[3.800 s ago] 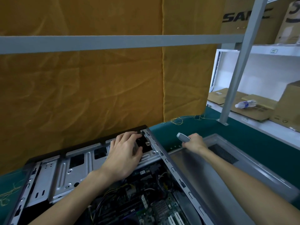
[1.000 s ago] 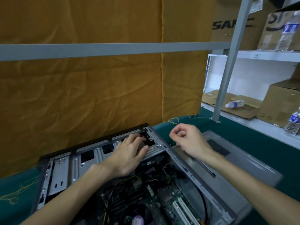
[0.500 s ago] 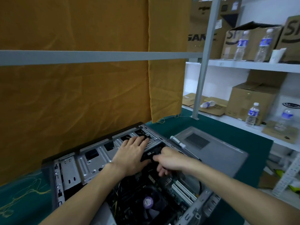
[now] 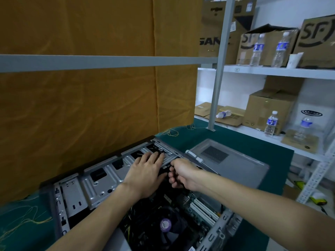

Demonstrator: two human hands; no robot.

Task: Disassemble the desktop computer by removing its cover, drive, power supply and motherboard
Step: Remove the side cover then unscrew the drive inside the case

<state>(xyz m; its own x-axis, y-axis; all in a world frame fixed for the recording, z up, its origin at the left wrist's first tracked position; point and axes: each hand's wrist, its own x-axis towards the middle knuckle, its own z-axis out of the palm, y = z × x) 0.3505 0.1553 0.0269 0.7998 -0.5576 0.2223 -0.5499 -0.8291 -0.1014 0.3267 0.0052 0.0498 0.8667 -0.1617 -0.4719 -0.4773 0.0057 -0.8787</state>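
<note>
The open desktop case (image 4: 76, 192) lies on its side on the green mat. Its silver drive cage (image 4: 107, 174) sits at the far end, with the motherboard (image 4: 197, 205) and CPU fan (image 4: 165, 225) nearer me. My left hand (image 4: 145, 173) rests flat on the drive cage, fingers spread over its slots. My right hand (image 4: 181, 172) curls around a dark part or cable at the cage's inner edge; what it grips is hidden. The removed grey side cover (image 4: 233, 165) lies to the right. A white-handled screwdriver (image 4: 194, 156) lies on the cover's edge.
An orange cloth (image 4: 81, 109) hangs behind the case under a grey rail (image 4: 108, 61). A grey post (image 4: 217, 84) stands at the mat's back. White shelves (image 4: 272, 72) at right hold cardboard boxes and several water bottles.
My right hand put the screwdriver down on the cover, moved left into the case and closed on something beside the drive cage. The left hand stayed on the cage. The view swung right.
</note>
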